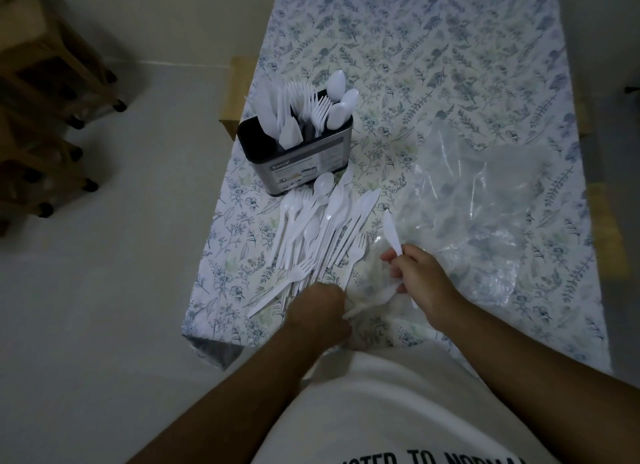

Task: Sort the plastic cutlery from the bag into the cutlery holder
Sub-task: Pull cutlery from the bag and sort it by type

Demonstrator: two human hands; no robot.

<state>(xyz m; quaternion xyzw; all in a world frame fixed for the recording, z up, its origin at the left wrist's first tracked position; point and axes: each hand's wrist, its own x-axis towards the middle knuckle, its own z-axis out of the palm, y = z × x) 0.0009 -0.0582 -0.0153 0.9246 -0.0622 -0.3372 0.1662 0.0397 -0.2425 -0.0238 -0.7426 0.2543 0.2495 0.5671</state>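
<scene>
Right hand (420,280) pinches knife (391,233) by handle, blade up and away, tilted toward holder (298,155), far-left of it. Left hand (318,311) curled at near end of pile (322,228); grip unclear. Bag (485,200) right.

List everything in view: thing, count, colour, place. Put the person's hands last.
Black cutlery holder: one, black and steel, upright at the table's left, holding white knives, forks and spoons.
Loose white plastic cutlery pile: many pieces, white, on the cloth just in front of the holder.
Clear plastic bag: one, transparent, crumpled right of the pile.
Floral tablecloth: one, white with blue-green leaves, covering the table.
Wooden stools: brown, on the floor at left; count unclear.
White plastic knife: one, pinched upright.
Right hand: pinches that knife.
Left hand: curled over the handle ends of the pile; grip unclear.
</scene>
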